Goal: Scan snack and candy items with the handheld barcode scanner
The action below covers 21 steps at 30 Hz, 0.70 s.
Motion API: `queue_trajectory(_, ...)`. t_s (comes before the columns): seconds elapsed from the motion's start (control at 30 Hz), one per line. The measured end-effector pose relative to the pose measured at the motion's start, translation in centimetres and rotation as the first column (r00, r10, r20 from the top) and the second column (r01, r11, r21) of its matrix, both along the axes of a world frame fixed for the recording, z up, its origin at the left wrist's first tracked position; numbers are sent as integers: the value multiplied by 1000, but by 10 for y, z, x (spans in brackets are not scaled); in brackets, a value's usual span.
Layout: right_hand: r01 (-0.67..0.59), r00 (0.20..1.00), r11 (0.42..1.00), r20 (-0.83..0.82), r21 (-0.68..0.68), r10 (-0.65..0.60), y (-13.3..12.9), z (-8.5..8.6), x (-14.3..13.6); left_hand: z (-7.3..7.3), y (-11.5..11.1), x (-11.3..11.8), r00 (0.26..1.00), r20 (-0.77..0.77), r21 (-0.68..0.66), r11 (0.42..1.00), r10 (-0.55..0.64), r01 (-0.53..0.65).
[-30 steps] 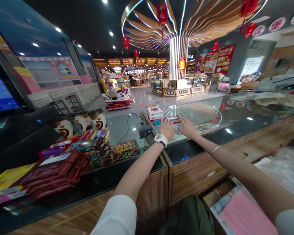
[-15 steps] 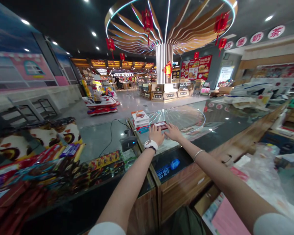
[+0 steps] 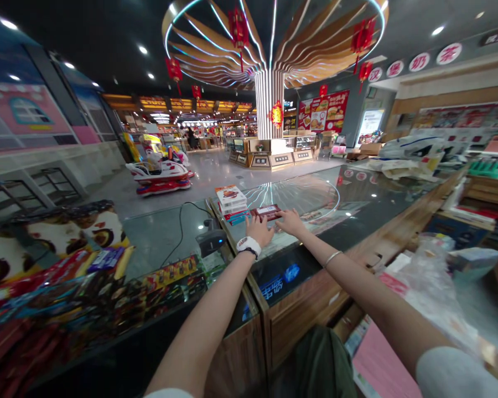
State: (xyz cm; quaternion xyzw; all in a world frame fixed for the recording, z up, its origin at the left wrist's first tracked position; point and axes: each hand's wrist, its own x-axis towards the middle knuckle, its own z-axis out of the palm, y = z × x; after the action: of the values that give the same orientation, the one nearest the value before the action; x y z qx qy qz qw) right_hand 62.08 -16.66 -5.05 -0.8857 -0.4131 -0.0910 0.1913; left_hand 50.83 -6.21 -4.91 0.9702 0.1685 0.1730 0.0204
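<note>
Left hand (image 3: 259, 230), white watch (image 3: 249, 246) at the wrist, laid on the near left end of a flat dark-red box (image 3: 266, 211), fingers loosely curled over its edge. Right hand (image 3: 291, 221), thin bangle (image 3: 332, 257) on the forearm, resting at the box's near right end, fingers extended and close together — touching rather than gripping, as far as can be told. Box low and oblong, dark red with a pale label on top, lying flat on the glass worktop (image 3: 357, 204). Just beside it to the left, a stack of small cartons (image 3: 232, 202) — white and red above, blue below. Further left, a dark barcode scanner (image 3: 211, 241) with its cable, then heaped snack packets (image 3: 87, 271).
</note>
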Motion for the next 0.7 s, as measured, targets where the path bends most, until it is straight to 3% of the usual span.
queue_trajectory(0.23,-40,997,999,62,-32,42,-45,4,-30,4,-34,-40,996,2,115,990,-86,85)
queue_trajectory(0.4,-174,981,984,96,48,169,-93,-2,-39,16,-47,-73,985,-15,187,967,-173,173)
queue_trajectory(0.53,-350,934,923,-12,162,356,-104,-6,-15,28,-28,-65,969,10,84,966,-248,246)
queue_trajectory(0.7,-363,891,924,-243,121,383,-84,-8,19,21,1,-37,957,-139,-81,966,-253,244)
